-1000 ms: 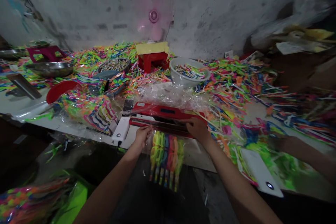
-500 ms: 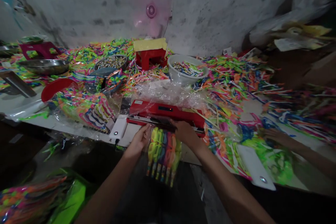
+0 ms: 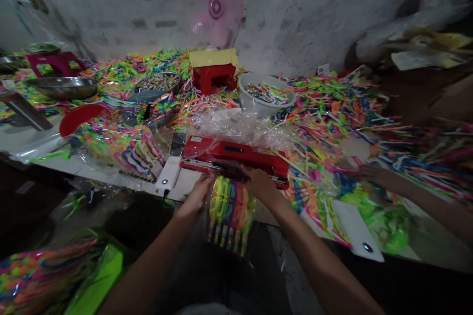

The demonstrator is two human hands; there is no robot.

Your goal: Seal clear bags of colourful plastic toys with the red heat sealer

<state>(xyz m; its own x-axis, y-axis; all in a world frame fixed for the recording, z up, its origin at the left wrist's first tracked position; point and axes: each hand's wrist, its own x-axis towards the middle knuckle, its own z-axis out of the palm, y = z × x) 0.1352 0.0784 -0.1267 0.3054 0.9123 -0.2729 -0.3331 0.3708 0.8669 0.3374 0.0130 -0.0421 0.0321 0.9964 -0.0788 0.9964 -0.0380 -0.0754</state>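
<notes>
A clear plastic bag hangs at the table's front edge, packed with a row of bright yellow, green, blue, orange and pink plastic pieces with patterned lower ends. Its upper part reaches the front of a red sealing machine, which has a small lit display. My left hand pinches the bag's upper left side. On the upper right, my right hand has its fingers closed at the bag's edge, close against the machine's front strip. The fingertips of both hands are partly hidden.
A white power bank lies left of the machine, another white device to the right. A co-worker's hand reaches in among green pieces. Behind stand a white bucket, a red stool and a pink fan.
The view has shifted slightly. Both my hands stay at the bag's top by the machine, and the bag's lower end hangs slightly higher. The co-worker's hand has moved a little left and away.
</notes>
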